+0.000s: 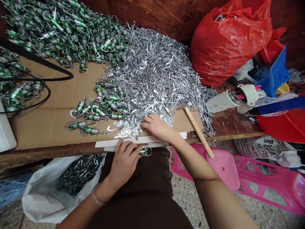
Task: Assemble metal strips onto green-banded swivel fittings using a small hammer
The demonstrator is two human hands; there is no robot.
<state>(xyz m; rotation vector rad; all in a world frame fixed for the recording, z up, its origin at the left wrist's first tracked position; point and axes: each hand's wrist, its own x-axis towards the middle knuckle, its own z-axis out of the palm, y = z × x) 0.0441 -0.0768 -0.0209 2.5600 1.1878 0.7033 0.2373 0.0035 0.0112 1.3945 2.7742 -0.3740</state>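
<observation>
My left hand [125,159] is closed on a green-and-silver metal fitting [144,151] with a curved wire loop, at the table's front edge above my lap. My right hand [156,126] rests at the near side of a heap of small silver metal parts [157,70], flat perforated plates and thin pins among them. Its fingers are curled down into the plates, and whatever is between the fingertips is hidden. Left of the hands, a small group of finished-looking green fittings [95,116] lies on the cardboard, with a loose silver hook [111,128] nearby.
A hammer [199,132] with a wooden handle overhangs the edge at right. Beyond it lie a white bottle [221,101] and a red plastic bag [231,38]. A large pile of green fittings [71,31] fills the back left. Black cables [47,79] cross the left side.
</observation>
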